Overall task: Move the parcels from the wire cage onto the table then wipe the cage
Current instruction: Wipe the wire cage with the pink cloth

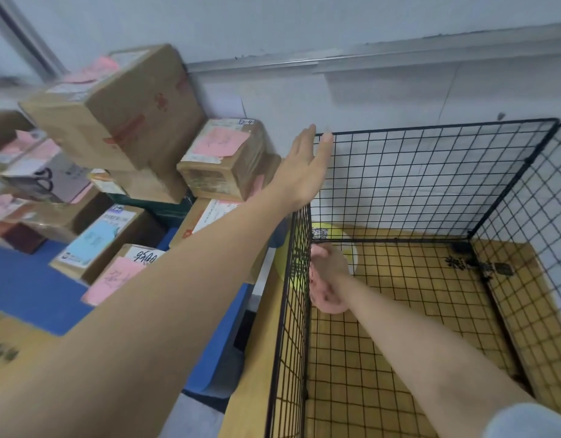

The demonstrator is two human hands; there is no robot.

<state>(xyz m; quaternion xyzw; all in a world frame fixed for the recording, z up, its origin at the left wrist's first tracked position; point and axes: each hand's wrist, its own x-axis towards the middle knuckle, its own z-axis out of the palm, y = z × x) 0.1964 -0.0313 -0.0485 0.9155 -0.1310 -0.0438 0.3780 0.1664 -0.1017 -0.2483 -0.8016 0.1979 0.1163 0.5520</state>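
Observation:
The black wire cage (430,172) stands at the right on a wooden surface, with no parcels inside it. My left hand (307,162) reaches to the cage's top left corner, fingers straight against the back panel's rim. My right hand (328,273) is low inside the cage, gripping a pink cloth (328,303) against the left wire panel. Brown cardboard parcels (121,105) with pink and blue labels are piled on the blue table (26,289) to the left.
A yellow and white round object (342,238) with a QR code lies behind the cage's far left corner. A small dark clip (500,268) sits by the right panel. A pale wall runs behind everything. More boxes crowd the table's left edge.

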